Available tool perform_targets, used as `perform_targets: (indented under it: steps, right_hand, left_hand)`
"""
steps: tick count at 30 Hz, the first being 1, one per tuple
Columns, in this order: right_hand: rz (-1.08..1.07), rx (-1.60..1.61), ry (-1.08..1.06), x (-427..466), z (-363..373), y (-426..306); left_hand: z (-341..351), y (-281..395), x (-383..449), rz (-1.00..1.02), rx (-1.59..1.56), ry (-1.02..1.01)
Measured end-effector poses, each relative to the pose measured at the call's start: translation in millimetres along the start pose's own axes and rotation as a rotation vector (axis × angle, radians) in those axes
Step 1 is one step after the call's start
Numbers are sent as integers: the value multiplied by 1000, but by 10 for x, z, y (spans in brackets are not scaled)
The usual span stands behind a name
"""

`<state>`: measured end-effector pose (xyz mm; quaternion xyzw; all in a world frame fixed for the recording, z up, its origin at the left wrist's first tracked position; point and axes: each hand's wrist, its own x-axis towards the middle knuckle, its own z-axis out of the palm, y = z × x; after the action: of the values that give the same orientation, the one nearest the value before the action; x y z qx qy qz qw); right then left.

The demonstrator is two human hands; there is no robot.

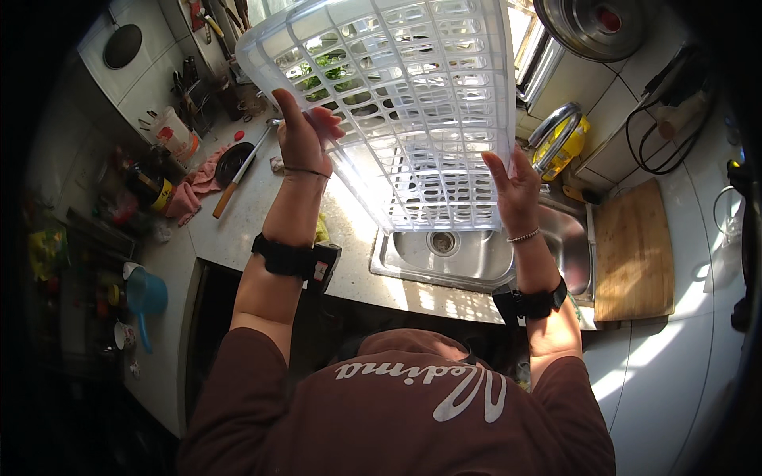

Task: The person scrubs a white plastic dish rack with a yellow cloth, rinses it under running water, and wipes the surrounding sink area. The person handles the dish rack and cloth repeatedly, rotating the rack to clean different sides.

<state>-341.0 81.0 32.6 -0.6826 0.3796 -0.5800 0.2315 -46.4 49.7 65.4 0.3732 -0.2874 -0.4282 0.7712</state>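
Both hands raise a clear plastic slotted basket (411, 128) over the counter and the stainless steel sink (381, 262). My left hand (302, 131) grips its left edge, thumb on the near side and fingers partly hidden behind the plastic. On the right edge, my right hand (517, 189) holds on with thumb and fingers. The basket is tilted, its grid facing me, and its lower edge hangs above the basin with the drain (442, 243). Through its slots some green leafy vegetables (326, 74) show behind it.
A metal faucet (559, 134) and a yellow bottle (565, 149) stand right of the basket. A wooden cutting board (634, 250) lies beside the sink. To the left are a wooden-handled utensil (238, 178), a black bowl (233, 163), a pink cloth (193, 193) and a blue dipper (147, 291).
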Motion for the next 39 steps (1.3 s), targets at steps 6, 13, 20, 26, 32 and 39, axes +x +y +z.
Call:
perform_targets:
  steps: [6,13,20,26,32,39]
  right_hand:
    - [-91,-64,-2,12,57,-110]
    - [-199,-155,-174,-102,-96,-424]
    - [402,77,-28,-585,-731,235]
    - [850,-339,-13,-1515,-1308,1135]
    - [340,-1381,-378,-1647,-1257,876]
    - [292,-491,-849,-1386,156,945]
  left_hand:
    - [-35,65,-53,33,7,-25]
    - [-177,183,-25,47,-46,9]
    - [-464,324,102,-97,-132,17]
    - [-551,556,30,-49,-142,-4]
    - [-276,771,-146,122,-27,29]
    - [36,1250,-16,139,-48,38]
